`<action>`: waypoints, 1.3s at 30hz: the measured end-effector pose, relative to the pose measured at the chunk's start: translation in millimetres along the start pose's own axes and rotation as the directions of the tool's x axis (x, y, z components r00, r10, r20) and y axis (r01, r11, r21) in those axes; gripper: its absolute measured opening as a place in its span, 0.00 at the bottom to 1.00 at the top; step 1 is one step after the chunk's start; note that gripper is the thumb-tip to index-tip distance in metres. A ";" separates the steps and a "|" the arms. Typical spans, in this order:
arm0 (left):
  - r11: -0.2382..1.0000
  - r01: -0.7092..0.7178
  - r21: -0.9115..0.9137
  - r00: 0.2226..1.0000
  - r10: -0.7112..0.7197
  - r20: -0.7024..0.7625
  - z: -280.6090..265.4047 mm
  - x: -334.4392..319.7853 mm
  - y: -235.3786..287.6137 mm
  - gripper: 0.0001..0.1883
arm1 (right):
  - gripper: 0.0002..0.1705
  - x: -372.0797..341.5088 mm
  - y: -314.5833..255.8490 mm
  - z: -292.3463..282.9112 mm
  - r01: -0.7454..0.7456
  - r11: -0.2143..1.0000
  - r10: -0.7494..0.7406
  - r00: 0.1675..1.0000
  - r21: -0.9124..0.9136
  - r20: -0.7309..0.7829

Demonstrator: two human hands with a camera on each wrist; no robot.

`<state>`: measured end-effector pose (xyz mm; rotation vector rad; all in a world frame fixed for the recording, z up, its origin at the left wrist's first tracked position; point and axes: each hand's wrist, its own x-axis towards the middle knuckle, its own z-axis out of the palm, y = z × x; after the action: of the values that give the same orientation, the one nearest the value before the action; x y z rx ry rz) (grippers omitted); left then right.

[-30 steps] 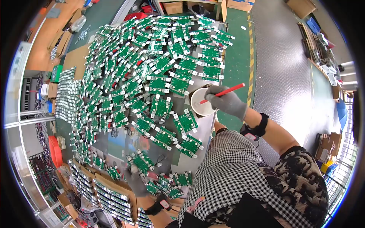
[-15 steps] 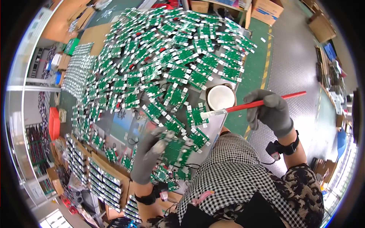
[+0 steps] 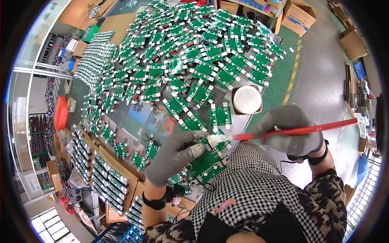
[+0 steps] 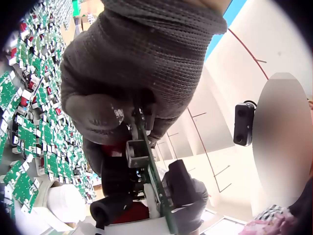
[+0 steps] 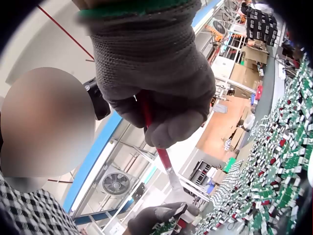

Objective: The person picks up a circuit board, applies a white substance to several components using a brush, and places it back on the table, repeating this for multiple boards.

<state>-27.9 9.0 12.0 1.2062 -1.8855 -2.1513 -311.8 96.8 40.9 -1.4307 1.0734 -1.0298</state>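
Note:
The gloved left hand (image 3: pixel 174 156) pinches a green circuit board (image 3: pixel 204 164) by its upper edge, above the table's near edge. In the left wrist view the board (image 4: pixel 155 181) is seen edge-on below the left hand (image 4: pixel 132 73), with black and white parts on it. The right hand (image 3: pixel 289 129) grips a red-handled brush (image 3: pixel 332 125), its white-coated tip touching or very near the board by the left fingertips. In the right wrist view the right hand (image 5: pixel 151 78) has its fingers curled round the red handle (image 5: pixel 164 157). A white round tub (image 3: pixel 247 100) stands beyond the hands.
Many green boards (image 3: pixel 176 65) overlap across the table. Rows of parts (image 3: pixel 107 182) stand on cardboard at the lower left, near a red bin (image 3: pixel 60 113). An open carton (image 3: pixel 298 18) sits on the floor at the upper right.
The left hand has lifted a board from the near pile and brought it rightward. The right hand has drawn the brush out of the tub and over to that board.

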 end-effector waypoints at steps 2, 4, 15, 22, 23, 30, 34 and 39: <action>0.999 -0.041 0.004 0.999 0.041 -0.012 1.0 0.5 -1.0 0.26 | 0.09 1.6 -3.9 -0.1 0.048 0.989 -0.035 0.995 -0.140 0.093; 0.998 -0.041 0.046 0.999 0.041 0.003 -1.1 0.1 -1.1 0.26 | 0.06 -0.8 -0.2 0.1 0.045 0.992 -0.040 0.998 -0.118 0.040; 0.999 -0.013 0.030 0.999 0.011 0.047 -4.2 -0.8 4.0 0.25 | 0.07 6.4 5.5 -0.7 0.086 0.993 -0.085 0.996 -0.083 0.019; 0.996 0.031 -0.082 0.999 -0.034 -0.031 -9.2 -3.6 -0.1 0.24 | 0.06 1.1 -7.6 -5.1 0.107 0.989 -0.103 0.994 -0.102 0.043; 0.996 0.048 -0.077 0.998 -0.050 -0.028 -10.5 -3.2 0.7 0.24 | 0.06 1.1 -8.6 -5.2 0.107 0.989 -0.103 0.994 -0.101 0.044; 0.992 0.048 -0.114 0.998 -0.053 -0.043 -10.9 -2.7 5.4 0.24 | 0.05 0.2 3.9 2.4 0.023 1.000 -0.023 0.992 -0.002 0.122; 0.992 0.062 -0.114 0.996 -0.068 -0.055 -10.3 -5.5 6.9 0.23 | 0.05 1.0 2.4 -5.1 0.058 0.998 -0.058 0.993 0.000 0.104; 0.992 0.063 -0.109 0.997 -0.068 -0.042 -10.7 -3.8 5.9 0.23 | 0.06 4.9 1.2 4.5 0.158 0.987 -0.159 0.975 0.018 0.155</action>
<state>-21.9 0.5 19.4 1.3018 -1.7117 -2.2053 -306.5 92.9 39.5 -1.5848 0.8536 -1.0131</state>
